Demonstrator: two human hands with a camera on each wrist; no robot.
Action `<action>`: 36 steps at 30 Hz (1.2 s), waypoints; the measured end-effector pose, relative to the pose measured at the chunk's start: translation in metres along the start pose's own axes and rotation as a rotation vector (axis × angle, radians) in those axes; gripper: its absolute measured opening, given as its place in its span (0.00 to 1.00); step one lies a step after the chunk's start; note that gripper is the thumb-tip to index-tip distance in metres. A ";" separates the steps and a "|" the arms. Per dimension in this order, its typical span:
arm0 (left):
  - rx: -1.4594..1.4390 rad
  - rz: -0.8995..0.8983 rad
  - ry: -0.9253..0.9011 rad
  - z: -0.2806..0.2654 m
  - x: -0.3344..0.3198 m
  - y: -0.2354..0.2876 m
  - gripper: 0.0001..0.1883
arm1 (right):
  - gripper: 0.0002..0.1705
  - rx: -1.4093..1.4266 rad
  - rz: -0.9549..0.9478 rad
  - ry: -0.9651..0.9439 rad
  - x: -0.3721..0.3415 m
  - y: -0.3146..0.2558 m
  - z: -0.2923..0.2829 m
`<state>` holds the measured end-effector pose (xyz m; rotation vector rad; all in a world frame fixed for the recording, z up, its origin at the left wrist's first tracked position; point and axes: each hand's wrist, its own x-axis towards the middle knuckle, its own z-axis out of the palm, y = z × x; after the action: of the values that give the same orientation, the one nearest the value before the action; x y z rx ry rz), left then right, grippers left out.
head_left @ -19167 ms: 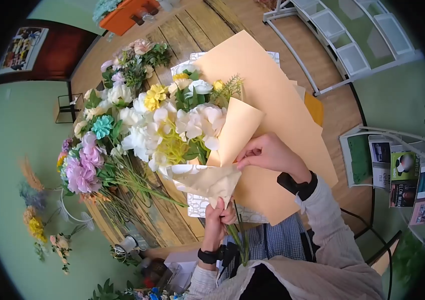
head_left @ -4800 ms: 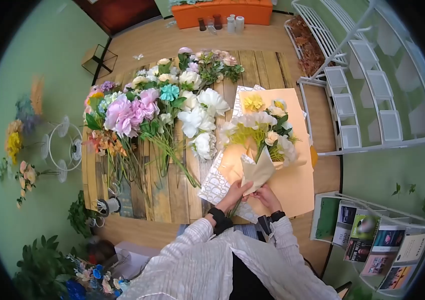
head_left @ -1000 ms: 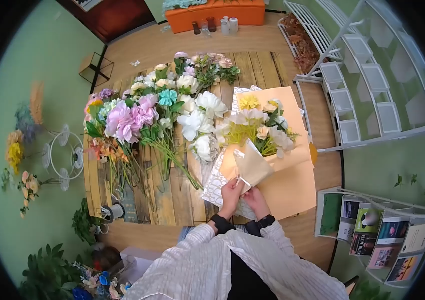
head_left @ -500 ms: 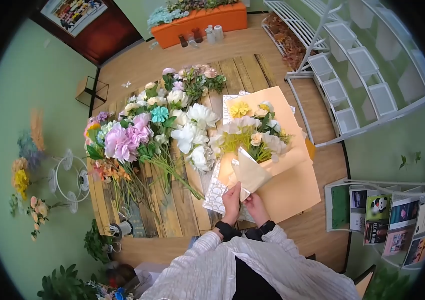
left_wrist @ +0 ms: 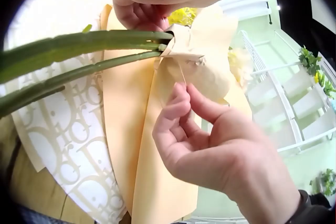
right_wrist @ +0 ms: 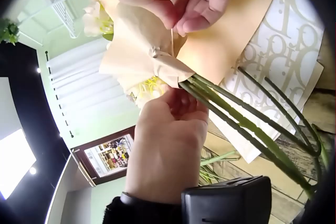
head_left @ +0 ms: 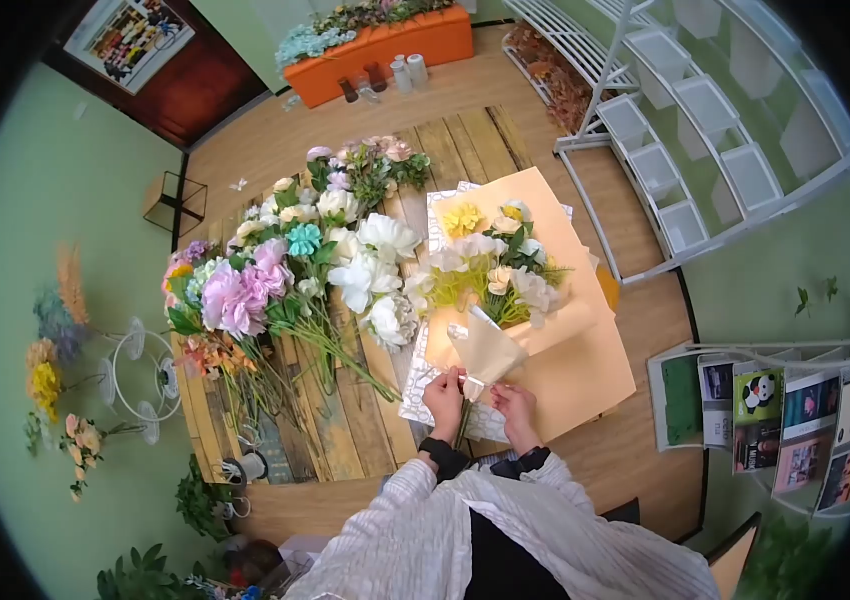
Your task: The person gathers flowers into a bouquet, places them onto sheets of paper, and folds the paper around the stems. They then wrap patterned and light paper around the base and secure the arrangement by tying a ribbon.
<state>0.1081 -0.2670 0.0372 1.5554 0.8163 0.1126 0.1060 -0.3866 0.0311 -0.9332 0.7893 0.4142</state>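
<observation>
A bouquet in cream wrapping paper (head_left: 487, 350) lies over a large peach sheet (head_left: 585, 370). Its white, yellow and peach flowers (head_left: 500, 275) point away from me. Thin string is knotted round the gathered base of the paper, and green stems (right_wrist: 247, 129) stick out below. My right hand (head_left: 517, 412) pinches one end of the string (left_wrist: 182, 71) between thumb and forefinger, the string drawn straight from the knot. On the other side of the knot my left hand (head_left: 442, 402) has curled fingers close against the base, at the string; its fingertips are partly hidden behind the stems.
Loose flowers, including pink peonies (head_left: 245, 290) and white blooms (head_left: 375, 260), cover the left of the wooden table (head_left: 345, 440). Patterned white paper (head_left: 420, 385) lies under the peach sheet. A wire spool (head_left: 245, 467) sits at the near left corner. White racks (head_left: 685, 180) stand right.
My hands have drawn apart from close together at the paper's base, and the string with its knot now shows between them. The head view has swung, shifting the table scene leftward.
</observation>
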 end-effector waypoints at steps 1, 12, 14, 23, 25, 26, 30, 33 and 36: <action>0.001 -0.001 -0.001 0.000 0.002 -0.002 0.12 | 0.07 0.017 0.033 0.022 0.000 0.000 -0.002; -0.230 -0.210 -0.062 -0.010 0.017 -0.008 0.12 | 0.04 -0.036 -0.078 0.084 0.006 0.004 -0.018; -0.310 -0.258 -0.057 -0.009 0.016 -0.005 0.13 | 0.03 -0.055 -0.078 0.088 0.002 0.001 -0.018; -0.311 -0.176 -0.198 -0.013 0.001 0.010 0.14 | 0.05 -1.006 -1.143 -0.089 -0.037 -0.029 0.001; -0.277 -0.140 -0.206 -0.015 -0.004 0.014 0.14 | 0.03 -1.101 -1.241 -0.159 -0.038 -0.037 0.009; -0.243 -0.103 -0.214 -0.015 -0.006 0.016 0.14 | 0.03 -1.100 -1.240 -0.158 -0.036 -0.037 0.013; -0.216 -0.073 -0.177 -0.018 -0.012 0.027 0.13 | 0.04 -0.872 -0.964 -0.247 -0.024 -0.029 0.025; -0.220 -0.032 -0.196 -0.019 -0.012 0.027 0.12 | 0.05 -0.804 -0.787 -0.248 -0.015 -0.026 0.030; 0.082 0.137 -0.215 -0.023 -0.015 0.026 0.09 | 0.05 -0.836 -0.757 -0.261 -0.015 -0.030 0.036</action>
<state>0.0961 -0.2540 0.0705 1.6678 0.5506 0.0111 0.1299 -0.3725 0.0717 -1.8171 -0.0513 0.1724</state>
